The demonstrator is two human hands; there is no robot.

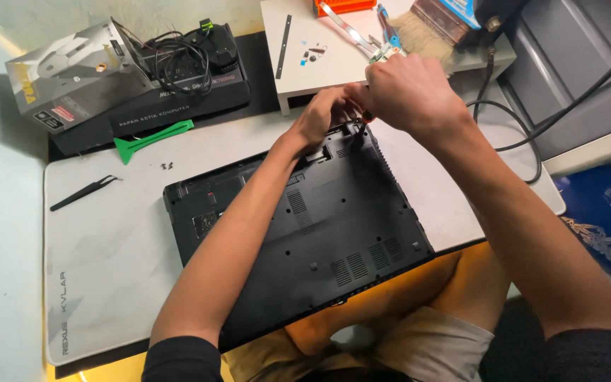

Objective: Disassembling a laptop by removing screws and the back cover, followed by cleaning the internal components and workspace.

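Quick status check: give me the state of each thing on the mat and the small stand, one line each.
Laptop: upside down, base cover on, overhanging the mat's near edge.
Left hand: fingers at the laptop's far corner.
Right hand: closed over the same corner; what it holds is hidden.
Tweezers: lying flat, untouched.
Green pry tool: lying flat, untouched.
Brush: resting on the white stand.
Loose screws: on the mat.

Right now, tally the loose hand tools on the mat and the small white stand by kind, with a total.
Green plastic pry tool: 1
Black tweezers: 1
Brush: 1
Metal tweezers on the white stand: 1
Total: 4
Both hands, left hand and right hand, are at the far corner of the upturned black laptop; any tool inside their grip is hidden.
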